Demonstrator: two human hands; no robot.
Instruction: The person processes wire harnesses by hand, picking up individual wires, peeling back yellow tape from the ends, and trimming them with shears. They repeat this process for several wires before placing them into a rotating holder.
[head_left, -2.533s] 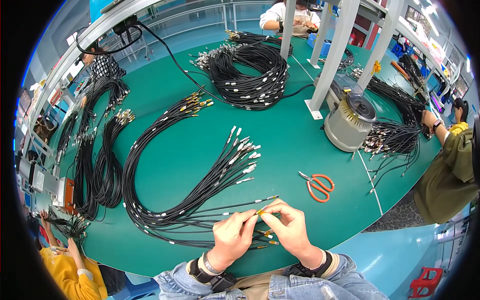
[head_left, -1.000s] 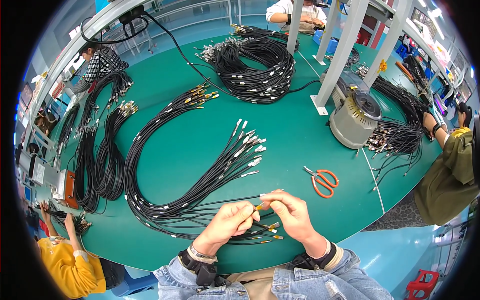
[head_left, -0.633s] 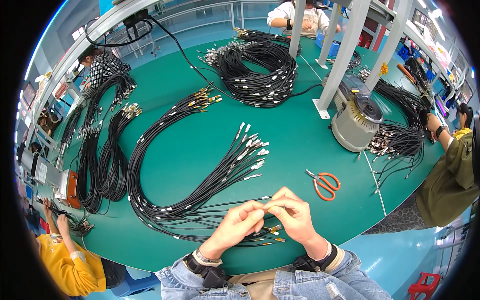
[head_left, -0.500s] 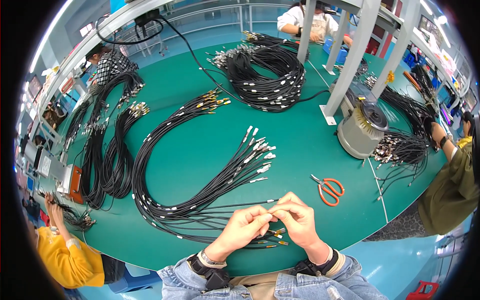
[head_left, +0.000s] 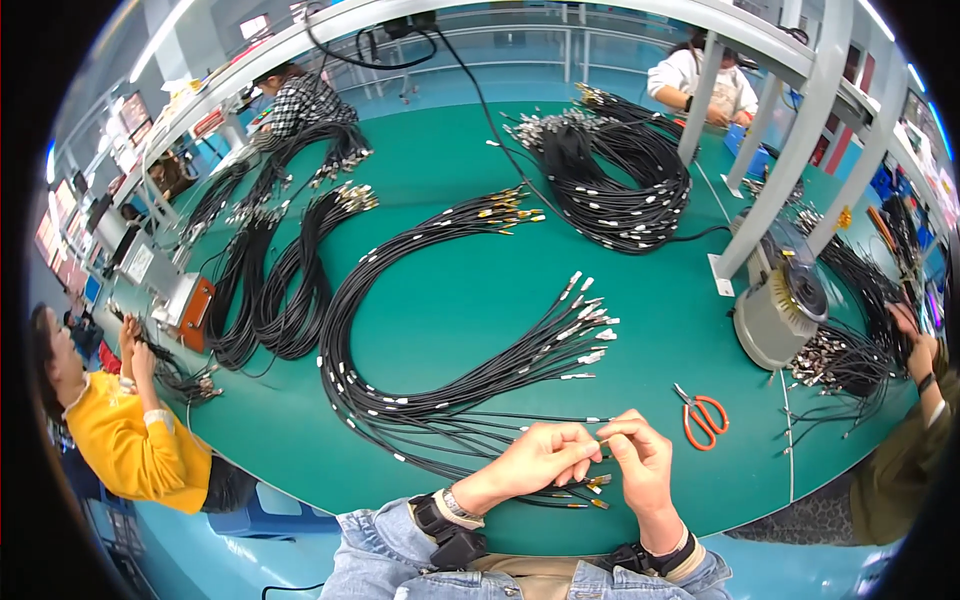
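My left hand [head_left: 548, 462] and my right hand [head_left: 643, 470] meet over the near part of the table, thumbs and fingertips pinched close together. Between them is the thin end of a black cable, mostly hidden by the fingers. It seems to come from the curved bundle of black cables [head_left: 345, 300], whose strands run under and beside my left hand. Several loose cable ends with gold-coloured tips [head_left: 598, 490] lie just below my fingers. The bundle's other strands end in white-sleeved connectors [head_left: 595, 330] farther off. Orange-handled cutters [head_left: 704, 418] rest right of my right hand.
A large coil of black cables [head_left: 570, 190] lies at the back of the green table [head_left: 470, 310]. More bundles [head_left: 300, 290] lie left. A grey machine [head_left: 780, 318] stands right, by metal posts [head_left: 775, 165]. Co-workers [head_left: 140, 430] sit around the table.
The view has swung left, so the table and everything on it appear farther right. My hands stay pinched together at the cable end; the right hand is slightly more upright.
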